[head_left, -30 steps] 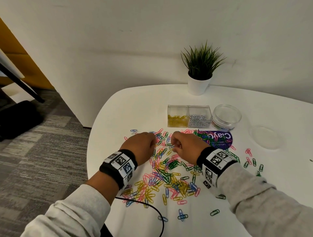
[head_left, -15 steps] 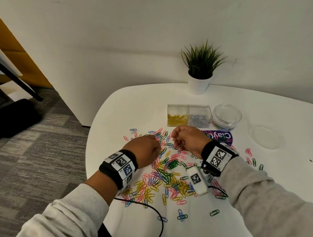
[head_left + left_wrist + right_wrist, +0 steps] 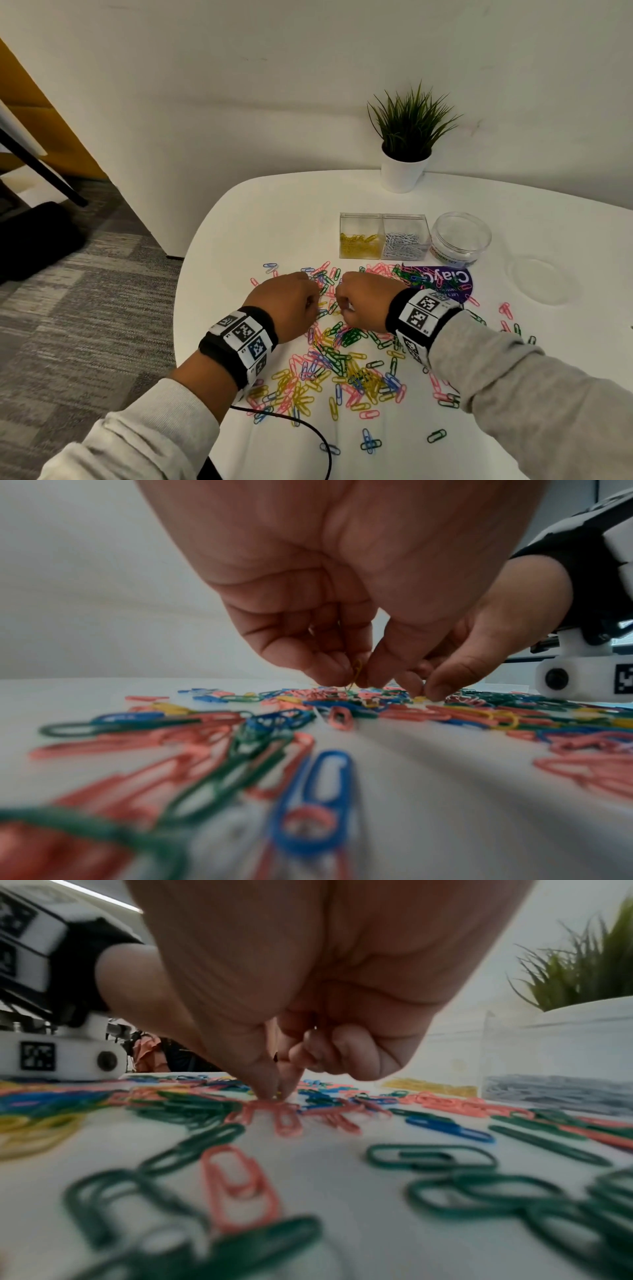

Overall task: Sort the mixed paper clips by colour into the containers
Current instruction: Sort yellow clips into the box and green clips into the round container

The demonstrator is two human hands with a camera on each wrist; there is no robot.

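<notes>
Yellow clip (image 3: 356, 674) is pinched in the left hand (image 3: 286, 305); the right hand (image 3: 364, 301) pinches down into the pile (image 3: 342, 363) on the desk (image 3: 274, 219).

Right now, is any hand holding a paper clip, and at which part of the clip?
The left hand pinches a yellow paper clip near its upper loop. The right hand pinches down into the pile; whether it holds anything cannot be told.

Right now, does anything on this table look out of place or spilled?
Yes. Coloured paper clips lie scattered loose over the white table, some on the purple label. The round tub stands open and looks empty, its clear lid lying apart to its right. Only yellow and silver clips sit in the two-part box.
</notes>
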